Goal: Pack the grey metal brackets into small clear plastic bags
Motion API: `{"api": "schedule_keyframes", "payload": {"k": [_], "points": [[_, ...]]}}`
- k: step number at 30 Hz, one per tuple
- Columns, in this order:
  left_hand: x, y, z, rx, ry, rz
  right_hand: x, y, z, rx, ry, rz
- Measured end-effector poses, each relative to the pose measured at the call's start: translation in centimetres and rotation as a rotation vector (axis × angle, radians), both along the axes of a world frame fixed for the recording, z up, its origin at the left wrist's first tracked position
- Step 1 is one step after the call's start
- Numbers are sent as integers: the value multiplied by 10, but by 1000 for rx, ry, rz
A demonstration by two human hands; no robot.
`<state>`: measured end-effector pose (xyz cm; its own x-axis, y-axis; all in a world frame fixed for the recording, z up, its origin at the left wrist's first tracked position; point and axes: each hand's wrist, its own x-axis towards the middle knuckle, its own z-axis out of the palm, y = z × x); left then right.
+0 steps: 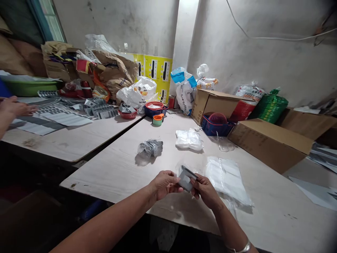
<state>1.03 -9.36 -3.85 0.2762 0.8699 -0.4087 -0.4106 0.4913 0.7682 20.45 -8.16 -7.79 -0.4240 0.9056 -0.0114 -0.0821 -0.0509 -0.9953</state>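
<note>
Pale table (105, 172) before a gray wall (223, 45). Left hand (167, 183) and right hand (205, 190) pinch 1 flat gray rectangular piece (185, 180) between thumbs and fingers, above the table's near side. Around it: bagged gray parts (154, 148) at 10 o'clock, bundled white bags (189, 140) at 12, stacked clear bags (226, 180) at 3.

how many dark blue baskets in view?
2. The farther basket is at the table's far end, beneath a red basket. The nearer basket is to the right, between two cardboard boxes. More could be hidden behind the clutter.
</note>
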Motion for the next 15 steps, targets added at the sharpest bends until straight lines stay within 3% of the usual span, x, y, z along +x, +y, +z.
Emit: {"api": "schedule_keyframes", "payload": {"k": [4, 10, 15], "points": [[-4, -2, -5, -11, -23, -60, 8, 1, -4, -11, 0, 8], [5, -4, -12, -41, 245, 2, 10, -1, 0, 17, -97, 88], [14, -7, -18, 53, 362, 45, 7, -1, 1, 38, -123, 82]]}}
